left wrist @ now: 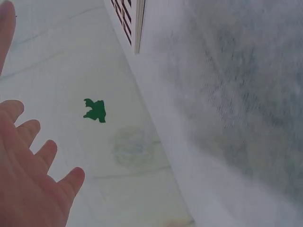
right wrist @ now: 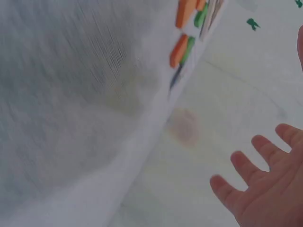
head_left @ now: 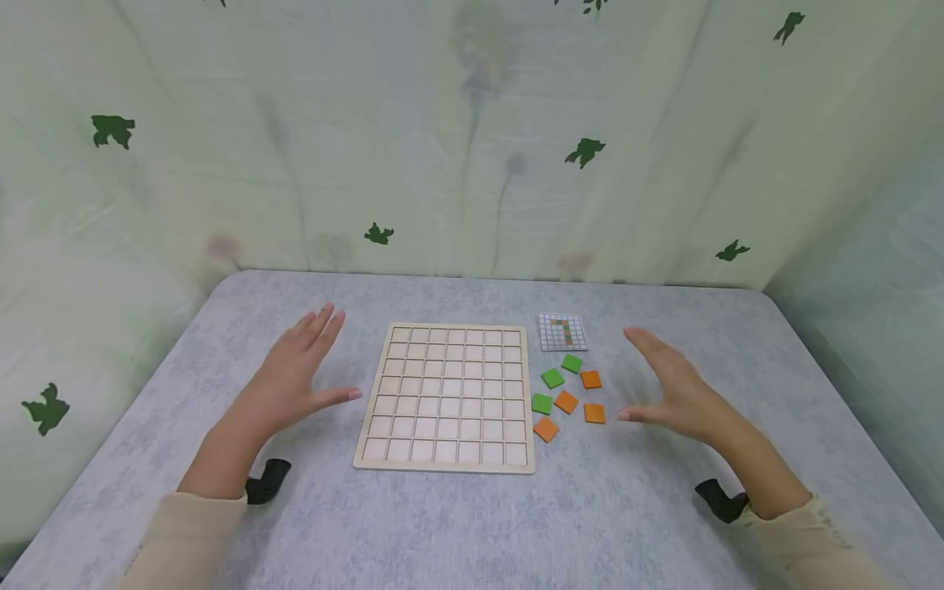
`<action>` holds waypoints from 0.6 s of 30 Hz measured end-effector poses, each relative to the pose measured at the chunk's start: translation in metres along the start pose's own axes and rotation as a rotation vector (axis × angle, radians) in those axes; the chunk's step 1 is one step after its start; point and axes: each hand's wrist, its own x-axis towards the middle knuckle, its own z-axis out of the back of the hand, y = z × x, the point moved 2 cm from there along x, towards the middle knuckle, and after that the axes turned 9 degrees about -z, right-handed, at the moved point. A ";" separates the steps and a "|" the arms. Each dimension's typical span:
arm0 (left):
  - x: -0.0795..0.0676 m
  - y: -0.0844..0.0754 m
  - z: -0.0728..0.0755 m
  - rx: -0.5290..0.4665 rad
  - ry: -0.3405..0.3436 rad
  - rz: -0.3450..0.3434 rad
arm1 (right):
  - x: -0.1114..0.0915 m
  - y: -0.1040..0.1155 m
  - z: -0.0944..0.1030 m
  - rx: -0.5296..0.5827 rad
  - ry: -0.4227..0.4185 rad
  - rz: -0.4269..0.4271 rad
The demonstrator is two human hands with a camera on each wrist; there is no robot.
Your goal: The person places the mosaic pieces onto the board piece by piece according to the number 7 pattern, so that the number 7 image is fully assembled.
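A light wooden grid board (head_left: 446, 471) lies flat on the table, its square cells bare. Along its right side are scattered orange tiles (head_left: 594, 413) and green tiles (head_left: 552, 378). Behind the tiles lies a small pattern card (head_left: 563, 332), a printed grid with some orange and green squares. My left hand (head_left: 291, 377) hovers left of the board, fingers extended and thumb toward the board's edge. To the right of the tiles my right hand (head_left: 678, 389) hovers likewise, thumb and fingers spread apart. Both hands hold nothing; the wrist views show their fingers spread.
The grey mottled table (head_left: 442, 533) reaches back to a pale curtain (head_left: 442, 147) with green leaf-like shapes. Black wrist straps (head_left: 269, 481) show below both hands. The board edge (left wrist: 139, 23) and orange tile (right wrist: 178, 50) enter the wrist views.
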 end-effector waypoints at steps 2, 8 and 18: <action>0.002 -0.001 -0.007 -0.109 -0.024 0.022 | -0.001 0.000 -0.009 0.085 0.056 -0.037; 0.010 -0.004 -0.031 -0.367 -0.042 0.081 | -0.001 -0.001 -0.037 0.219 0.156 -0.049; 0.010 0.000 -0.061 -0.563 0.005 0.221 | 0.000 -0.010 -0.059 0.243 0.195 -0.028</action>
